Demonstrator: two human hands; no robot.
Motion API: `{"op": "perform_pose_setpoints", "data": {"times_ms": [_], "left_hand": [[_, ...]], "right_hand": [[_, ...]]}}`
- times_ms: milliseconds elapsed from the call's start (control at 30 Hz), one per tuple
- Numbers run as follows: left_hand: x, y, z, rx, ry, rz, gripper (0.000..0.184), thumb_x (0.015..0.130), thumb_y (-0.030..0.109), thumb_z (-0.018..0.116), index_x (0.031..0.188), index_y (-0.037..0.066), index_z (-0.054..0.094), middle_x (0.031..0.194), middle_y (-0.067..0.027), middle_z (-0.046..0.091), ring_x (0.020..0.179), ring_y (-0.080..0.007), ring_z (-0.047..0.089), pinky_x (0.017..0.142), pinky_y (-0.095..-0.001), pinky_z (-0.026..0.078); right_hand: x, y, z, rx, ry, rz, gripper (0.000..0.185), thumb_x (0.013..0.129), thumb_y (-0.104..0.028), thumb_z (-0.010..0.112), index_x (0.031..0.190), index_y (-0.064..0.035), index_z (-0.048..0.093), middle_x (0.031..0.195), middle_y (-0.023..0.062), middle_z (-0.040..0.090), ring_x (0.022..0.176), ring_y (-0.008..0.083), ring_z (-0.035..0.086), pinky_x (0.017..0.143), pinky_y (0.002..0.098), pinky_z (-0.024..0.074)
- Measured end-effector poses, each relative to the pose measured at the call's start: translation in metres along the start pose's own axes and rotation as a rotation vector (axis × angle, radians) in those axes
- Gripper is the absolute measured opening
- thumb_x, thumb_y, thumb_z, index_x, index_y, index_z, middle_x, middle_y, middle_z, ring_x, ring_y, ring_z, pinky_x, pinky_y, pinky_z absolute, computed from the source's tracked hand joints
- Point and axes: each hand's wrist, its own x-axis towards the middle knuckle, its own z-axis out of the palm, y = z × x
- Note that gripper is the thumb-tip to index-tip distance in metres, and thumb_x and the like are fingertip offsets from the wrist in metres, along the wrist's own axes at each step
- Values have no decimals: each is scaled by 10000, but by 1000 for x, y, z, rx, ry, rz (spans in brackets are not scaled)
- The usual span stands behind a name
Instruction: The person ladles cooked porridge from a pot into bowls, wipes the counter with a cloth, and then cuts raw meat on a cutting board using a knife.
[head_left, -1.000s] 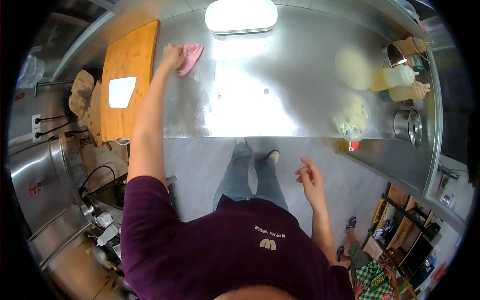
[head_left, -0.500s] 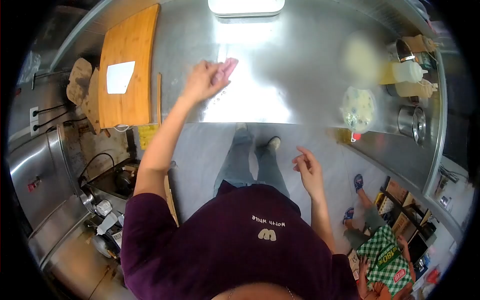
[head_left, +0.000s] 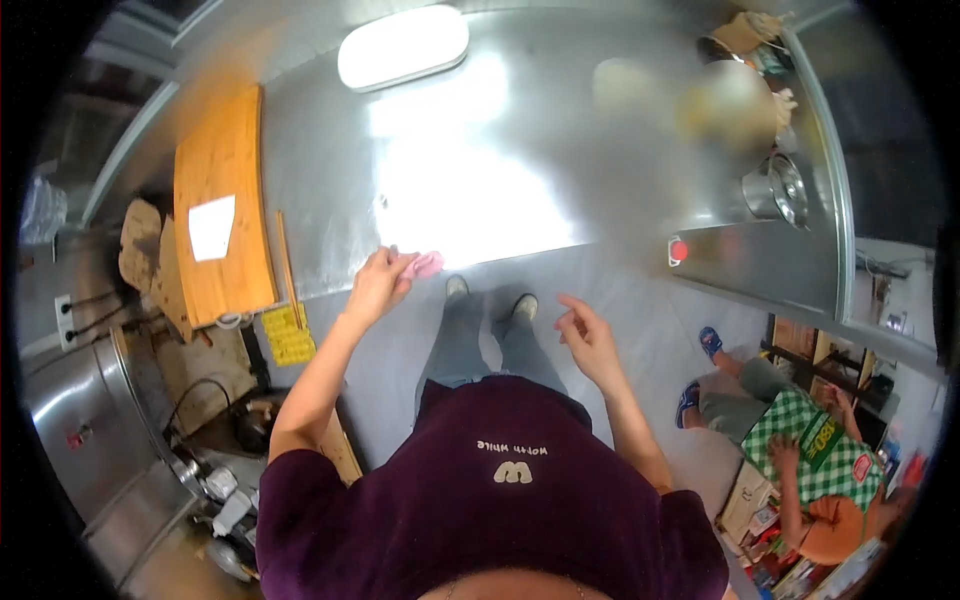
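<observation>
My left hand [head_left: 378,284] is closed on a crumpled pink cloth [head_left: 425,266] at the front edge of the steel counter [head_left: 320,170]. The cloth sticks out to the right of my fingertips. A small dark speck [head_left: 383,202] lies on the counter beyond that hand. Away from the counter, my right hand [head_left: 590,342] hangs over the floor, with its index finger stretched and the other fingers loosely bent. I see nothing in it.
A wooden board [head_left: 222,155] with a white sheet [head_left: 211,228] stands left. A white oblong container [head_left: 403,48] sits at the back. Toward the right is a metal pot [head_left: 775,190]; blur covers items nearby. Another person in a green checked apron [head_left: 800,425] sits lower right.
My left hand has drawn the pink cloth from the counter's surface back to its front edge. My right hand has shifted slightly left in view. The camera view has turned.
</observation>
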Motion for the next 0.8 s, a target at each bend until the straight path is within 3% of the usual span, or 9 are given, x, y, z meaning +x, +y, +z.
{"op": "perform_pose_setpoints", "data": {"times_ms": [100,167,267,300,333,367,433,667,800], "left_hand": [[20,-45,4,-679,-299,-213,373,781,148,600,1142,86,528,866,-67,555,777,-164,545,672,-309,465],[72,-59,-24,-801,-308,-195,374,843,231,561,1157,38,507,891,-39,561,792,-110,518,677,-274,453],[179,-43,-75,-643,-240,-169,379,907,334,440,1116,31,528,803,-50,580,727,-100,521,611,-258,440],[218,-45,-77,-484,-204,-169,333,900,300,447,1089,45,547,707,-101,572,722,-162,538,632,-297,444],[253,-51,-69,-162,7,120,270,870,227,461,1069,76,564,736,-164,557,766,-257,548,678,-352,447],[269,-39,-67,54,121,130,260,825,178,484,1063,109,565,830,-199,542,832,-337,533,728,-403,442],[298,-43,-39,234,196,208,260,807,173,500,1055,130,565,916,-191,525,836,-360,527,734,-425,449],[237,-3,5,80,131,246,276,793,177,509,1055,162,593,914,-159,525,849,-338,532,749,-429,453],[154,37,30,-3,138,348,203,764,153,560,959,166,616,842,-114,513,761,-292,552,635,-394,488]], "right_hand": [[-6,-1,-8,-1,63,-7,308,853,-46,480,1159,-20,508,781,30,573,668,83,523,599,212,434],[-15,0,-12,15,127,12,305,861,-45,471,1162,-13,503,790,37,572,680,89,529,605,213,441],[-25,-2,-13,61,230,54,302,868,-52,467,1165,-16,503,788,43,576,675,89,526,608,218,444],[-30,-1,-12,76,265,65,301,870,-55,467,1166,-16,503,787,45,576,673,89,524,610,219,444],[-35,1,-11,91,294,76,300,872,-58,466,1167,-16,503,786,47,577,670,89,523,611,220,445],[-40,6,-9,96,321,91,303,866,-54,471,1165,-23,509,776,44,576,667,86,526,607,218,446],[-50,17,-5,107,373,130,311,853,-45,481,1162,-36,521,755,37,573,660,81,531,599,215,449],[-71,30,12,187,362,199,295,881,-72,462,1168,-20,504,790,53,580,651,85,511,610,218,440],[-65,32,7,152,349,166,297,880,-78,463,1168,-22,507,788,52,581,649,85,513,608,217,441]]}}
